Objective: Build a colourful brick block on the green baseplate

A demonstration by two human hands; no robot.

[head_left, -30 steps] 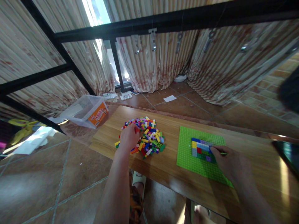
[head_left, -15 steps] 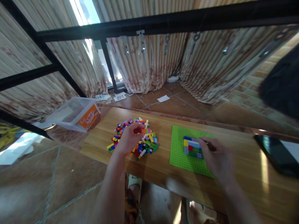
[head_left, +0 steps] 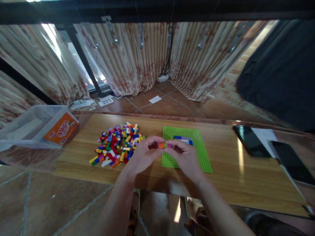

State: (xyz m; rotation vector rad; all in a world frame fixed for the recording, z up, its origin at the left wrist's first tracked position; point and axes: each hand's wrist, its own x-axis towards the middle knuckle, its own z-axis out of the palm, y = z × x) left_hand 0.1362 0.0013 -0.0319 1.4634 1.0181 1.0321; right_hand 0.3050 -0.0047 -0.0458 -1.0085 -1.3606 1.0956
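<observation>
Close together over the left edge of the green baseplate (head_left: 204,160), my two hands hold small toy bricks between them. My left hand (head_left: 145,154) pinches an orange brick (head_left: 161,145). In the fingertips of my right hand (head_left: 184,155) is a pink brick (head_left: 169,145), with a bit of green beside it; whether the pieces are joined I cannot tell. Behind my right hand, a flat block of blue, white and purple bricks (head_left: 183,139) sits on the baseplate, mostly hidden. Left of my left hand lies a loose pile of mixed bricks (head_left: 118,144).
The wooden bench top (head_left: 226,183) carries all this. A clear plastic box (head_left: 31,141) with an orange label stands at the left end. To the right lie a black phone (head_left: 251,141), white paper (head_left: 264,137) and another dark device (head_left: 295,164). A dark bar crosses above.
My left hand has left the brick pile with the orange and pink pieces. My right hand has come off the baseplate's bricks to meet it. The view has turned right.
</observation>
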